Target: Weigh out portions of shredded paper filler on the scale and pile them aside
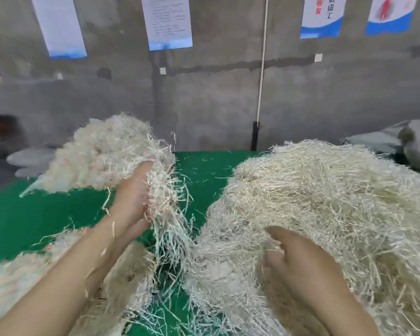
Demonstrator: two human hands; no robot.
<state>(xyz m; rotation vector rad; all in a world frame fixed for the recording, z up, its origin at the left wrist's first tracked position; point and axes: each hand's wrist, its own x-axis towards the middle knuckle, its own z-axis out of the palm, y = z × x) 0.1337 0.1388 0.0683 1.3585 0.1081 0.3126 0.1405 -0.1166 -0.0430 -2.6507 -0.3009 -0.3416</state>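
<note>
Left grip (134,197), ten o'clock, clutches a raised clump of shredded paper (107,151) over the green surface (34,214). Right grip (298,260), five o'clock, digs into the heap (325,190), closure unclear. No scale visible; most seems unweighed.

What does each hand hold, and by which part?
The left hand holds a raised clump of shredded paper by its lower right side. The right hand rests on the near left side of the large pile; a grip cannot be told.

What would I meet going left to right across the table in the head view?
Low pile → clump held by left hand → green mat → big pile → grey sack.
</note>
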